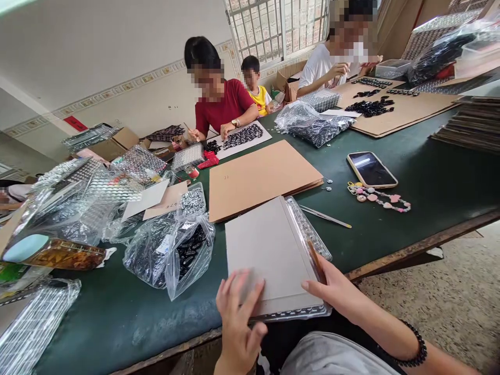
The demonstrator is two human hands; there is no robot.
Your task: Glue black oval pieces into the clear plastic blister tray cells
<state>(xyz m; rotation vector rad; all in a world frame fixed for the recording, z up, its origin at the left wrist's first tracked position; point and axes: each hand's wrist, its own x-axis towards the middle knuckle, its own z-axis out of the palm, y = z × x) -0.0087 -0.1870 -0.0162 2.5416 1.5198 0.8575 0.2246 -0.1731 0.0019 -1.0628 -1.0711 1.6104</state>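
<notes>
A grey cardboard sheet (269, 250) lies over a clear plastic blister tray (308, 229) at the table's front edge; the tray's moulded rim shows along the right side and the bottom. My left hand (240, 317) is on the sheet's lower left part, fingers spread and slightly blurred. With the thumb on top and the fingers at the edge, my right hand (339, 286) grips the right side of the sheet. What lies between sheet and tray is hidden. Metal tweezers (326, 216) rest on the green table just beyond the tray.
Brown cardboard (265, 177) lies beyond the sheet. To the left are a bag of black pieces (189, 250), a box of small silvery parts (192, 200) and a bottle (58, 252). A phone (372, 169) lies right. Two people handle black pieces across the table (390, 219); a third person is behind.
</notes>
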